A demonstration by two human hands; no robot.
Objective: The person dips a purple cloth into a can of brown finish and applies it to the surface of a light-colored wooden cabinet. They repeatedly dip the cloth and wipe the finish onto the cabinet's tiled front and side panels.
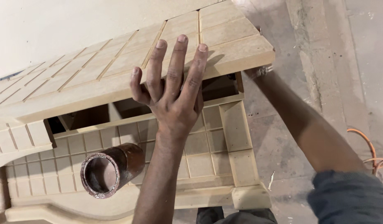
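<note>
1. The grooved board point(117, 70) is the thing in hand here. It lies flat across the top of the carved cabinet point(208, 166), with its long axis running from about 8 o'clock up to 2 o'clock across the view.
2. The left hand point(170, 91) comes in from 6 o'clock and rests on the board's near edge. Its fingers point(175, 58) are spread wide and flat on the top face, pointing to 12 o'clock, and the thumb hooks down over the edge at 9 o'clock of the palm. So it's a flat press, nothing clamped in a fist.
3. The right hand point(257, 72) sits at 3 o'clock of the left one, at the board's end corner. It's tucked under the board, so I honestly can't tell how open it is, only that the wrist meets the underside.
4. The left hand looks nearer the board's middle, the right is out at its end.
5. A dark round pipe-like can point(110, 168) lies on the cabinet front at 7 o'clock of the left hand, apart from both hands.
6. An orange cable point(371, 155) lies on the concrete floor point(349, 49) at 3 o'clock.
</note>
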